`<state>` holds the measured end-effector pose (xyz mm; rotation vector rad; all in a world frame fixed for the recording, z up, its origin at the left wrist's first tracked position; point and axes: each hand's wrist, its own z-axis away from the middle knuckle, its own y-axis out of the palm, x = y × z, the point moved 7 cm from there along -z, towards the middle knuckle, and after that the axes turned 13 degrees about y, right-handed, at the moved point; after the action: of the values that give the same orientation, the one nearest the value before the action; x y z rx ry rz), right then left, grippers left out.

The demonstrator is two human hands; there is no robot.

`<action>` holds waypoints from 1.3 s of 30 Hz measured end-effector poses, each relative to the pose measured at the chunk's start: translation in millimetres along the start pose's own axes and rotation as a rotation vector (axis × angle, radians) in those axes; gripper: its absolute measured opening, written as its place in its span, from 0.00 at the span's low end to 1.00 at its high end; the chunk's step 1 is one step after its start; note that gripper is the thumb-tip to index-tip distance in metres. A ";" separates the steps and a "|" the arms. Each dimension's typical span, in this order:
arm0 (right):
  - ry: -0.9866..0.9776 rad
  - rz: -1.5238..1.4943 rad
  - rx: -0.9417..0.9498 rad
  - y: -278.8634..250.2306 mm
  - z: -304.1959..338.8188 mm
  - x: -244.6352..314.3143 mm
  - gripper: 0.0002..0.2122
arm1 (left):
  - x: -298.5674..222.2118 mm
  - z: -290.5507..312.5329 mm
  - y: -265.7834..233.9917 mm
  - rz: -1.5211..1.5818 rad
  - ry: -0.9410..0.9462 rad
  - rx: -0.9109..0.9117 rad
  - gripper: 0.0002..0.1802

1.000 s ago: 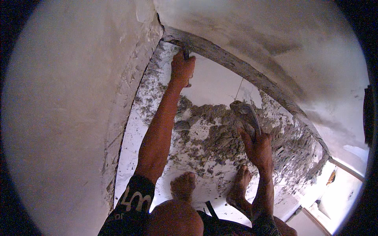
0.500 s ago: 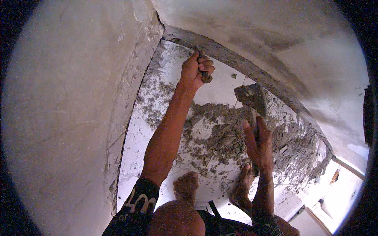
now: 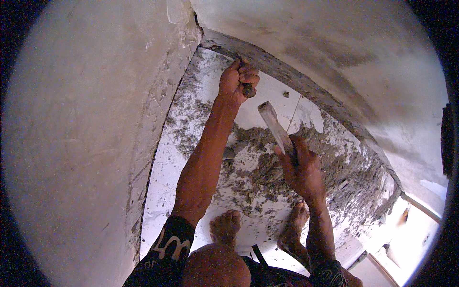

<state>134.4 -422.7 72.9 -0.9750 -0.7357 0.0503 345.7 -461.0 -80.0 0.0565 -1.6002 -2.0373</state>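
Observation:
My left hand (image 3: 235, 81) is closed round a chisel (image 3: 248, 90). Its blunt end sticks out below the fist on the near side, and its other end reaches toward the foot of the far wall, mostly hidden by the fingers. In my right hand (image 3: 303, 172) is a hammer (image 3: 273, 123), gripped with the fingers wrapped round it. The hammer points up and left at the chisel's blunt end, a short gap away from it. Most of its handle is hidden behind the hand.
Grey rubble and mortar dust (image 3: 267, 167) lie over the white tiled floor (image 3: 263, 106). A rough strip (image 3: 287, 71) runs along the base of the far wall (image 3: 334, 43). The left wall (image 3: 86, 134) stands close. My bare feet (image 3: 225, 227) are on the tiles.
The hammer has swung left and turned, coming nearer the chisel, and my right hand has moved slightly left with it. My left hand and the chisel have hardly moved.

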 end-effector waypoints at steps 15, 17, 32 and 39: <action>-0.348 0.278 -0.094 16.6 -40.2 34.5 0.18 | -3.2 -12.0 2.8 0.049 -0.036 -0.009 0.16; -0.459 0.257 -0.068 15.3 -37.2 44.4 0.18 | -6.7 -10.4 2.6 -0.015 0.000 0.054 0.10; -0.455 0.302 -0.217 5.3 -39.8 31.3 0.22 | -7.2 -30.1 -3.2 0.127 0.038 0.013 0.15; -0.354 0.186 -0.131 -0.7 -39.9 12.0 0.21 | -6.2 -17.7 6.5 -0.109 0.063 0.055 0.14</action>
<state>166.8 -448.1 66.3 -1.1740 -0.9790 0.3480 359.8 -475.0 -81.2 0.2303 -1.6459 -2.0517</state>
